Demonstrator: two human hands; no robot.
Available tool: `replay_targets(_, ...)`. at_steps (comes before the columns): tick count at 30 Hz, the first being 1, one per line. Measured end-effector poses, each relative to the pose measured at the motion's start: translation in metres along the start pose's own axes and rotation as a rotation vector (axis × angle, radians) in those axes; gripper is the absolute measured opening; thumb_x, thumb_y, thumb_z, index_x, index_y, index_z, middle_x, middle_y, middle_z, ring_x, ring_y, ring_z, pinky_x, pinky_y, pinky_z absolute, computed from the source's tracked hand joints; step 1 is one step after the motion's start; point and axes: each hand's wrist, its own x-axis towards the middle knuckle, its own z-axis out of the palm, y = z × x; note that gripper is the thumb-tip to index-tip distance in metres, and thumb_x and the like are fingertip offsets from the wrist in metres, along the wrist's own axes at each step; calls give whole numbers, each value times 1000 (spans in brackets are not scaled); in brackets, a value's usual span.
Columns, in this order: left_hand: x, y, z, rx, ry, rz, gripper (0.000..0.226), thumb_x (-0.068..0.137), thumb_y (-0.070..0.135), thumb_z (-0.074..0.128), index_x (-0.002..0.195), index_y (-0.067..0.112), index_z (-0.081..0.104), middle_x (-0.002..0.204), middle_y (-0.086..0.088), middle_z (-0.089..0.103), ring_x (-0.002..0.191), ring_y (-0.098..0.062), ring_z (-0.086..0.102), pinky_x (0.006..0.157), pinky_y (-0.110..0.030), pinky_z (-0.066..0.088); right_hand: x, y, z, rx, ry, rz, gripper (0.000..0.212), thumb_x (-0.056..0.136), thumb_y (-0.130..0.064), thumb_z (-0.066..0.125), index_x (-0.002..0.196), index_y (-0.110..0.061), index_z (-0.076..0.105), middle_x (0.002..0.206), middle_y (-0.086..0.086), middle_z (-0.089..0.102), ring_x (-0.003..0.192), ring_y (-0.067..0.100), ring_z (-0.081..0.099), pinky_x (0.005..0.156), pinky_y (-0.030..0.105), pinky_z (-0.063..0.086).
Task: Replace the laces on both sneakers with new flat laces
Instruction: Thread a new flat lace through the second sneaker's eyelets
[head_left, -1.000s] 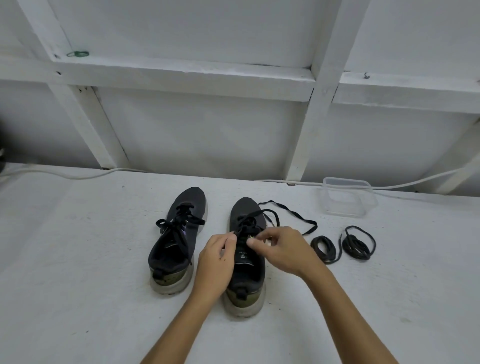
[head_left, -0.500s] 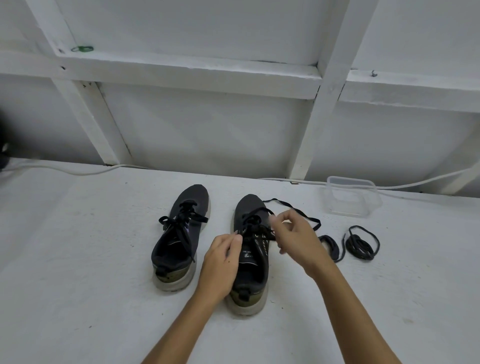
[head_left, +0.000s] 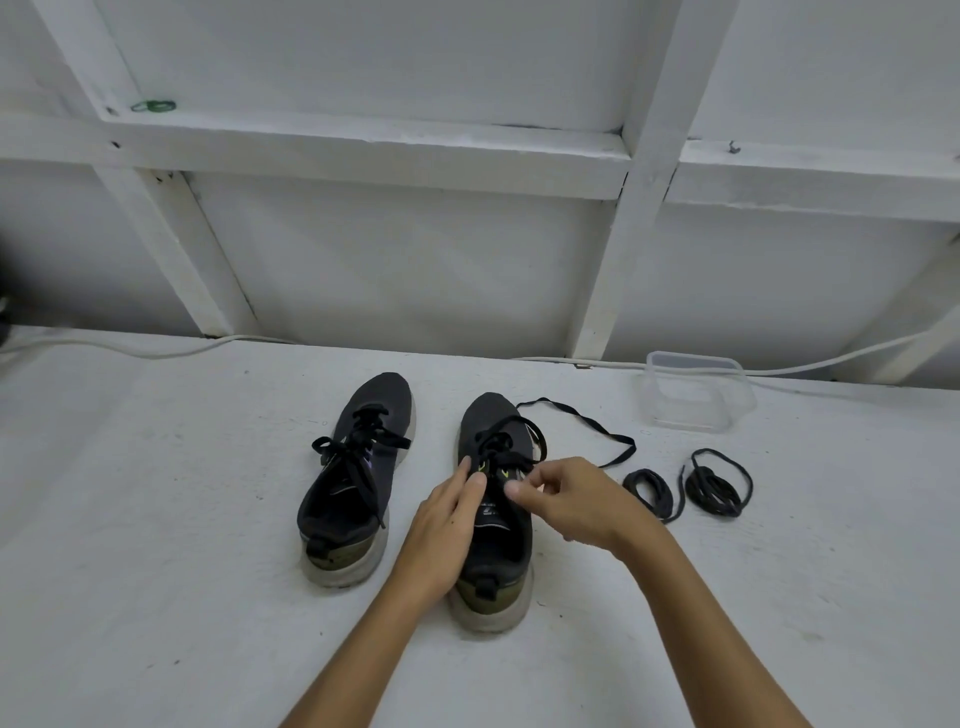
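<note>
Two dark sneakers stand side by side on the white surface, toes pointing away. The left sneaker (head_left: 358, 467) is fully laced with a black lace. On the right sneaker (head_left: 491, 415) the black lace (head_left: 587, 421) is partly loosened, and its free end trails off to the right. My left hand (head_left: 447, 525) rests on this shoe's left side, fingers straight and touching the eyelet row. My right hand (head_left: 571, 504) pinches the lace at the upper eyelets with thumb and forefinger. Two coiled black laces (head_left: 649, 491) (head_left: 717, 483) lie to the right of the shoes.
A clear plastic container (head_left: 691, 389) stands at the back right near the wall. A white cable (head_left: 156, 351) runs along the foot of the white framed wall. A green rubber band (head_left: 153, 106) lies on a wall ledge at the upper left.
My right hand drew the lace up and to the right, then came back down to the eyelets. My left hand's fingers slid forward along the right sneaker.
</note>
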Motion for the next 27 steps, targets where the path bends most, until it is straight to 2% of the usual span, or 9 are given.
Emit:
replay_targets(3, 0, 3, 0, 7, -6, -12, 57, 98, 65, 33, 152, 46, 31, 156, 23, 33, 144, -1, 27, 119, -29, 20, -2, 3, -2, 4, -32, -87, 27, 97, -40, 64, 82, -18, 69, 52, -17, 47, 50, 1, 41, 57, 22, 37)
replay_targets(7, -2, 6, 0, -18, -13, -41, 59, 97, 67, 29, 151, 44, 37, 155, 21, 37, 143, -2, 30, 123, -37, 21, -5, -9, -13, 867, 57, -256, 22, 95, -27, 59, 74, -26, 63, 82, -8, 65, 75, 7, 61, 65, 23, 51)
replay_targets(10, -4, 7, -1, -23, -18, -42, 58, 97, 67, 29, 151, 46, 33, 156, 24, 34, 146, -2, 26, 123, -38, 19, -2, -9, -20, 1452, 46, -206, 29, 99, -25, 53, 72, -19, 61, 96, 9, 73, 102, 24, 72, 83, 45, 58)
replay_targets(12, -4, 7, -1, -27, -22, -44, 59, 97, 68, 29, 152, 46, 30, 156, 25, 32, 146, -1, 25, 124, -38, 19, 1, -7, -16, 1308, 118, -91, 35, 101, -30, 53, 69, -18, 57, 67, 5, 61, 75, 22, 69, 77, 45, 58)
replay_targets(14, -4, 7, -1, -28, -16, -46, 60, 98, 68, 28, 153, 45, 31, 156, 23, 33, 146, -2, 25, 124, -39, 19, 1, -2, -9, 658, 216, -31, 28, 93, -49, 64, 80, -25, 59, 57, -10, 53, 54, 9, 55, 66, 31, 55)
replay_targets(16, -3, 7, -1, -23, -12, -44, 59, 98, 68, 29, 152, 45, 31, 156, 21, 34, 146, -3, 26, 124, -40, 20, 3, 3, -4, 153, 196, -59, 25, 84, -60, 70, 94, -37, 66, 63, -20, 60, 56, 0, 56, 57, 12, 44)
replay_targets(19, -3, 7, -1, -22, -14, -44, 59, 98, 67, 30, 152, 45, 31, 156, 22, 34, 144, -1, 27, 121, -34, 21, 4, -1, -1, -140, 55, -71, 18, 92, -44, 70, 88, -27, 75, 68, -14, 62, 57, -2, 54, 51, 8, 39)
replay_targets(22, -4, 8, -1, -30, -12, -53, 61, 95, 71, 29, 151, 46, 35, 154, 22, 37, 142, -1, 30, 120, -34, 23, 0, -8, -4, 45, 22, -154, 21, 94, -38, 65, 81, -22, 70, 64, -10, 62, 56, 1, 51, 57, 15, 43)
replay_targets(27, -6, 11, -1, -50, -10, -80, 66, 91, 74, 28, 149, 45, 40, 152, 22, 40, 140, -1, 34, 120, -36, 25, -7, -19, -29, 956, 124, -268, 17, 89, -35, 65, 78, -22, 66, 56, -7, 44, 57, 12, 44, 54, 22, 40)
